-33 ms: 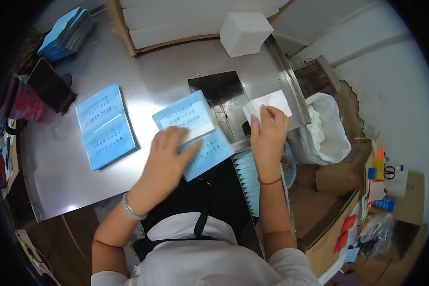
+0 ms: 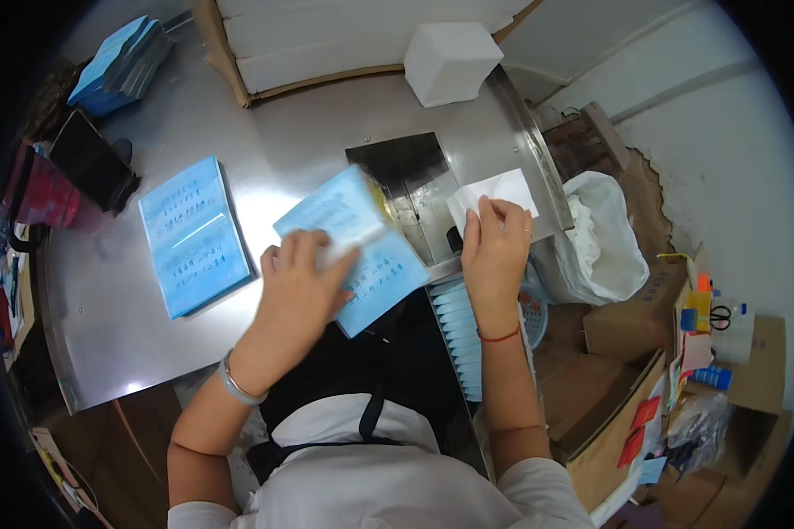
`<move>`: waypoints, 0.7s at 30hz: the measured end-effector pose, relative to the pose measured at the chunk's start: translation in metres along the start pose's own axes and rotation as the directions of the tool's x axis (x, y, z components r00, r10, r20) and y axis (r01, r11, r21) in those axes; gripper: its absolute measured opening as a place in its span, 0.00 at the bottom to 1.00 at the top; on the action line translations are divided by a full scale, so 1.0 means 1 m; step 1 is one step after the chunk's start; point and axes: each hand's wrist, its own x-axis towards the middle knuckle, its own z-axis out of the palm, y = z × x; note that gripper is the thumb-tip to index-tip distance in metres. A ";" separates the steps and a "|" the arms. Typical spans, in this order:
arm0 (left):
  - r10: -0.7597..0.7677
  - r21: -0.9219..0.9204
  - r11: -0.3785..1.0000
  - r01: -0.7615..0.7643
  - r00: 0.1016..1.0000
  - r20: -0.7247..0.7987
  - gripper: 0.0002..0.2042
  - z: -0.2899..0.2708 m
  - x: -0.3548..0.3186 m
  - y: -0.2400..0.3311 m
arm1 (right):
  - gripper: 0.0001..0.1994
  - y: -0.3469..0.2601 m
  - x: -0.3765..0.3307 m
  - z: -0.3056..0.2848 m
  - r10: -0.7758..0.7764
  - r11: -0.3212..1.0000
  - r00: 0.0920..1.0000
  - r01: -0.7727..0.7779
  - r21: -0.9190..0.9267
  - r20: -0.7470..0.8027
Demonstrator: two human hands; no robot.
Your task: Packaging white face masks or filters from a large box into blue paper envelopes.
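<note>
A light-blue sheet [image 2: 388, 273] with dark writing lies aslant in front of me at the table's near edge, its upper part blurred. My left hand [image 2: 295, 278] is over its left side, fingers bent and thumb apart, with a smeared white paper slip [image 2: 348, 245] between them. To the right, my right hand [image 2: 496, 251] pinches the lower edge of white paper [image 2: 503, 187] between thumb and fingers. Whether that paper is one sheet or several, I cannot tell. Left of the blue sheet lies a stack of blue printed sheets [image 2: 194, 238].
On the metal table [image 2: 141, 344] stand a phone [image 2: 88, 159], a pink container [image 2: 53, 194], more blue packs [image 2: 119, 70] and a white block [image 2: 450, 62]. A dark opening [image 2: 401, 159] lies beyond the blue sheet. A white-lined bin [image 2: 604, 238] and cardboard boxes [image 2: 631, 317] stand right.
My left hand has shifted slightly left, and the white slip by its fingers has become blurred. The blue sheet has moved a little left too. My right hand stays on the white paper.
</note>
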 end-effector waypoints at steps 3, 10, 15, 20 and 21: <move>0.089 0.276 0.960 -0.051 0.988 -0.126 0.26 -0.013 0.030 0.014 | 0.10 0.008 0.004 0.000 -0.020 0.999 0.999 0.021 -0.035 0.036; -0.027 0.201 0.979 0.028 1.000 -0.004 0.22 -0.017 0.015 0.019 | 0.15 0.018 0.014 -0.027 -0.067 0.997 0.992 0.061 0.056 0.109; 0.100 -0.037 0.994 -0.104 0.990 -0.103 0.30 -0.012 0.018 -0.016 | 0.17 -0.085 -0.051 -0.010 -0.534 0.829 0.803 0.434 0.353 0.265; 0.134 -0.265 0.952 -0.153 0.987 -0.088 0.34 0.003 0.023 0.021 | 0.14 -0.047 -0.018 0.039 -0.351 0.936 0.829 0.314 0.158 0.434; 0.227 -0.249 0.933 -0.260 0.962 -0.154 0.30 0.004 0.022 0.035 | 0.13 -0.042 -0.012 0.051 -0.342 0.934 0.791 0.345 0.093 0.507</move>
